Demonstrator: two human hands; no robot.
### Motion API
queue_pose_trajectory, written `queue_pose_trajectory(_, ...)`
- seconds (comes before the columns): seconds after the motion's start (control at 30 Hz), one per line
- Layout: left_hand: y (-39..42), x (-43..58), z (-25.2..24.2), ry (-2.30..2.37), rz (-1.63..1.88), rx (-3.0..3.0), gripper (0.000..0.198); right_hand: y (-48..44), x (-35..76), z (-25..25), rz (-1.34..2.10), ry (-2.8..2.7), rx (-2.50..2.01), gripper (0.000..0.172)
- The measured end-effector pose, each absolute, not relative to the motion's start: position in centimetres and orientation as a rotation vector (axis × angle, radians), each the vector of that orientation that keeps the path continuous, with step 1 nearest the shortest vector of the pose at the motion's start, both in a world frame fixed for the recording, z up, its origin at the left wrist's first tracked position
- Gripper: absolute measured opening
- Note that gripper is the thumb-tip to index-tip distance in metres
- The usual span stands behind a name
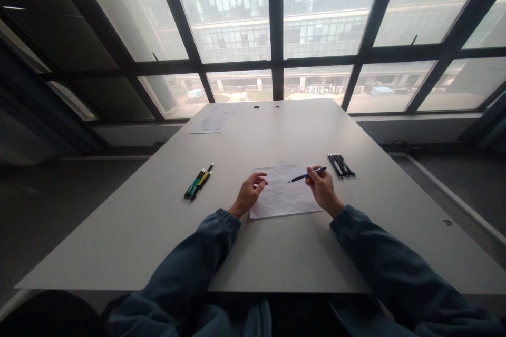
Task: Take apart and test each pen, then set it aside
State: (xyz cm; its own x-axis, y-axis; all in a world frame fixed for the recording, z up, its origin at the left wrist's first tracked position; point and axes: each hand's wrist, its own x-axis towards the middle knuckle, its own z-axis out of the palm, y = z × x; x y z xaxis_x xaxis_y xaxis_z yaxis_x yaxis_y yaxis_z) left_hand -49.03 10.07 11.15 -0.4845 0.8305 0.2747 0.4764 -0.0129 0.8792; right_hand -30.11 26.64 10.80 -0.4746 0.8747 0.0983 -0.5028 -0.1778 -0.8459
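A blue-and-black pen (297, 178) is gripped in my right hand (321, 187), its tip pointing left above a white sheet of paper (282, 201). Whether the tip touches the sheet I cannot tell. My left hand (250, 191) is at the paper's left edge, fingers loosely bent and apart from the thumb, holding nothing. To the right of the paper lies a row of several black pens (341, 165). Over on the left is a small group of pens (198, 182) with green, yellow and black barrels.
The white table (158, 237) reaches forward to the large windows. More printed paper sheets (211, 120) lie at its far left. Near the far edge is a small dark round spot (256, 107), and a small dark mark (447, 222) shows at the right.
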Motion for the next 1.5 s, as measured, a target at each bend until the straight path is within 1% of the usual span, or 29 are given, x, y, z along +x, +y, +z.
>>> queue_pose_trajectory(0.1, 10.0, -49.2, 10.9, 2.038, 1.368, 1.505, 0.025, 26.7, -30.0, 11.0, 1.805, -1.054, -0.494, 0.042)
queue_pose_trajectory(0.13, 9.9, -49.3, 10.8, 2.066, 1.315, 1.576, 0.024, 26.7, -29.9, 11.1, 1.801, -1.062, -0.498, 0.041)
queue_pose_trajectory(0.23, 9.9, -49.6, 10.4, 2.087, 1.169, 1.793, 0.023, 26.5, -29.6, 11.2, 1.823, -1.145, -0.523, 0.029)
queue_pose_trajectory(0.33, 10.0, -49.8, 9.9, 2.039, 1.051, 1.927, 0.026, 26.5, -29.6, 11.0, 1.855, -1.296, -0.537, 0.040)
queue_pose_trajectory(0.4, 10.0, -49.8, 9.6, 2.017, 0.955, 1.986, 0.029, 26.6, -29.8, 10.6, 1.770, -1.415, -0.569, 0.041)
queue_pose_trajectory(0.5, 10.0, -49.6, 9.5, 2.003, 0.813, 2.049, 0.030, 26.7, -30.0, 9.9, 1.562, -1.563, -0.618, 0.036)
queue_pose_trajectory(0.57, 10.0, -49.4, 9.7, 2.003, 0.755, 2.068, 0.031, 26.8, -30.3, 9.5, 1.502, -1.626, -0.632, 0.036)
queue_pose_trajectory(0.67, 10.0, -48.9, 10.2, 1.988, 0.716, 2.094, 0.033, 26.6, -30.6, 9.2, 1.494, -1.704, -0.667, 0.035)
queue_pose_trajectory(0.97, 10.0, -48.6, 10.2, 1.996, 0.659, 2.086, 0.034, 26.3, -31.2, 8.3, 1.479, -1.816, -0.770, 0.024)
queue_pose_trajectory(1.2, 10.0, -48.6, 10.3, 1.986, 0.659, 2.084, 0.034, 26.6, -31.3, 8.1, 1.341, -1.948, -0.783, 0.018)
queue_pose_trajectory(1.33, 9.9, -48.6, 10.5, 1.993, 0.653, 2.072, 0.034, 26.5, -31.3, 8.2, 1.344, -1.924, -0.787, 0.018)
queue_pose_trajectory(1.5, 9.9, -48.7, 10.5, 1.990, 0.656, 2.076, 0.034, 26.4, -31.2, 8.5, 1.370, -1.829, -0.759, 0.022)
